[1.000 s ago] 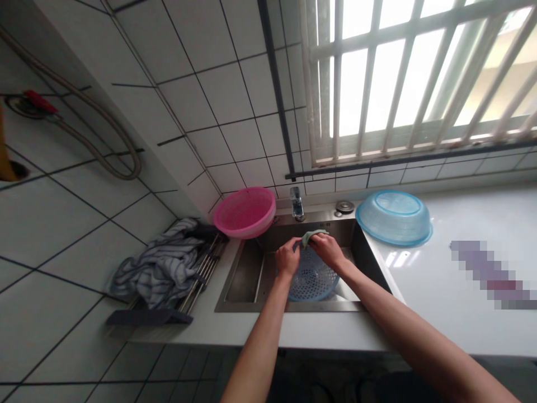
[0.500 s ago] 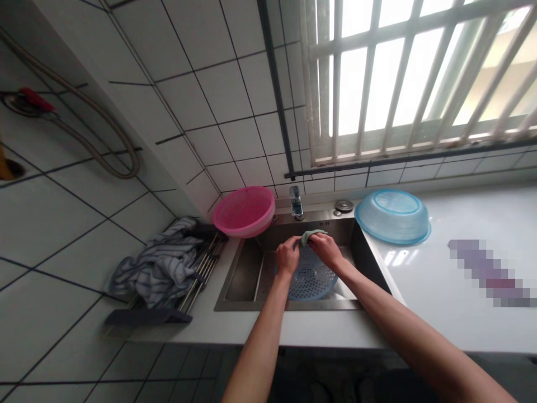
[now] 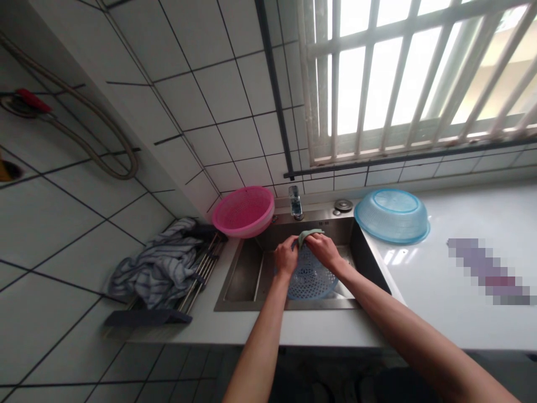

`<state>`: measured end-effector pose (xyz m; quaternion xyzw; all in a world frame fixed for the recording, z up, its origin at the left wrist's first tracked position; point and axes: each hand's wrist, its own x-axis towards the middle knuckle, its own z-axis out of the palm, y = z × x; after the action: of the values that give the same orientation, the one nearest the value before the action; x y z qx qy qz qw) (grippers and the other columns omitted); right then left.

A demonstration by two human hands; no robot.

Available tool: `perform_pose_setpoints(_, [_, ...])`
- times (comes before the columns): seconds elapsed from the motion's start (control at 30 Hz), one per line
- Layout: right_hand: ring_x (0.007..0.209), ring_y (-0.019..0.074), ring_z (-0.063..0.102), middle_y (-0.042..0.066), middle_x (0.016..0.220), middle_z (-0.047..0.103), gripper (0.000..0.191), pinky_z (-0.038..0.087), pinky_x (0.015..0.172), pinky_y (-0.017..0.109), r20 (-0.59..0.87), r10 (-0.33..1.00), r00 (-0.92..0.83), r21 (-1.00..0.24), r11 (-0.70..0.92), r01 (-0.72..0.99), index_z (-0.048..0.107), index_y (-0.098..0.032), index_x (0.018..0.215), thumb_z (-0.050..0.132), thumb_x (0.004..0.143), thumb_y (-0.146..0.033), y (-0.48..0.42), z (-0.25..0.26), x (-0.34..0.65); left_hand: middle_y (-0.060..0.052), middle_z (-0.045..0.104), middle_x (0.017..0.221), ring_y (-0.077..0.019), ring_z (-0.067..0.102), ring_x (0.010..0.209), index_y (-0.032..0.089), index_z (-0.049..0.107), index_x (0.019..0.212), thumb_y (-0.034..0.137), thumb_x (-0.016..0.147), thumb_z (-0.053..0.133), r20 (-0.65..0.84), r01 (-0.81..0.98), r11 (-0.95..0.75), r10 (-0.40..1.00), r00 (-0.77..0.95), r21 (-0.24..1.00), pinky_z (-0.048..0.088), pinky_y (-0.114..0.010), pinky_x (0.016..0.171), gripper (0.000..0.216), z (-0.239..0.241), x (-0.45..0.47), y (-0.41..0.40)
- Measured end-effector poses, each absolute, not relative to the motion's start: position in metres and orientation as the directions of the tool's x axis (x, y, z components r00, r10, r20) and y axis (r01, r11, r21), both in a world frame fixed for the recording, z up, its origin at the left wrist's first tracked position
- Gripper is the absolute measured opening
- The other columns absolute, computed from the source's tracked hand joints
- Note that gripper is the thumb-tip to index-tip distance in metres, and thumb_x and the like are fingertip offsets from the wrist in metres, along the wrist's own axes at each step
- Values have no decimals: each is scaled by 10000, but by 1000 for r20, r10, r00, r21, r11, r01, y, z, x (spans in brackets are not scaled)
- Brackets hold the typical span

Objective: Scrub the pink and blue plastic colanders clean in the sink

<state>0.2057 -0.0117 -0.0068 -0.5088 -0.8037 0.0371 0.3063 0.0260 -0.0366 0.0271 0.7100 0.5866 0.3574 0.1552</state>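
Note:
A blue perforated plastic basket (image 3: 312,280) is tilted up inside the steel sink (image 3: 243,280). My left hand (image 3: 286,256) is closed on the basket's upper left rim. Pressed over the top of that rim, a pale green cloth (image 3: 308,235) is gripped by my right hand (image 3: 323,249). The two hands are close together, the cloth's edge beside the left fingers. My fingers and forearms hide parts of the rim.
Behind the sink stands a faucet (image 3: 296,202), with a metal drain strainer (image 3: 343,205) to its right. A pink basket (image 3: 244,212) sits at the back left corner, a blue basin (image 3: 392,218) upside down on the right counter. A striped cloth (image 3: 161,268) covers a rack at left.
The cloth and my right hand have shifted very slightly left along the rim. The basket and left hand are nearly still.

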Motion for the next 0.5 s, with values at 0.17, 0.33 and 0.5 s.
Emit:
perform_pose_setpoints(0.17, [904,221,693,100,1038,760,166,512,832,297,508,857,-89,-487,371,791,713,-212,1045,549,1019,-214,-5,-6,224,-50,795,1160,-224,733,1083,274,742,1167,295,990,594,377,684,-151,906,-193,714,506,-275,979,231,27,10,-34])
perform_pose_setpoints(0.33, [910,235,682,114,1039,747,157,487,812,306,509,860,33,-550,296,781,688,-186,1033,535,1005,-197,1,-8,252,-74,765,1221,-224,715,1138,241,676,1270,249,989,583,429,673,-187,879,-211,716,510,-317,1043,296,19,7,-27])
perform_pose_setpoints(0.5, [878,218,676,114,1028,737,164,466,785,293,478,876,-69,-443,308,842,665,-180,1042,501,1033,-172,-2,-6,239,-75,699,1378,-236,644,1290,249,618,1390,161,914,687,568,724,-375,822,-28,579,475,-401,1167,489,12,12,-22])
